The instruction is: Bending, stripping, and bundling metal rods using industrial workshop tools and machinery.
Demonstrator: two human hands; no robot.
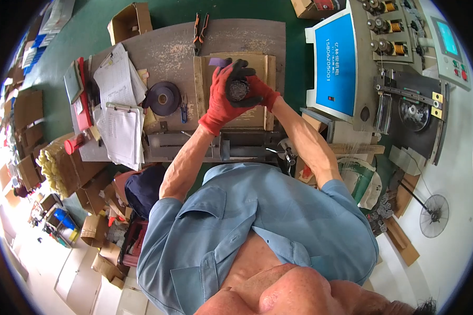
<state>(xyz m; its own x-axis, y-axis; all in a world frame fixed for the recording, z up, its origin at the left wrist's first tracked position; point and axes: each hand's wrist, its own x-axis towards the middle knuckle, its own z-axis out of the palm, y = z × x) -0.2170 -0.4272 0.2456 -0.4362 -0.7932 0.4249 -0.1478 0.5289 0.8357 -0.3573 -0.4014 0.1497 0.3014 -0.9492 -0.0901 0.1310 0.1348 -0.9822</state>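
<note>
On the far-left part of the table lie loose papers (114,79), with a clipboard (123,134) nearer the person. Right of them a roll of dark tape (163,98) lies flat, with a small blue-handled tool (184,112) just beside it. Orange-handled pliers (197,35) rest at the far edge. Next comes the left hand (222,100), in a red glove with black-coated fingers; these curve partly closed round a dark, rough, round piece (238,90), thumb on its near side, fingertips on its far side. A purple strip (219,62) shows by those fingertips; whether they grip it is unclear. The piece is held above a wooden tray (270,94), round end up, so its long axis cannot be told. The left hand covers more of it; the right hand (261,90) sits close on its right, fingers mostly hidden, their closure impossible to tell. Farther right stands a blue-panelled machine (335,60).
</note>
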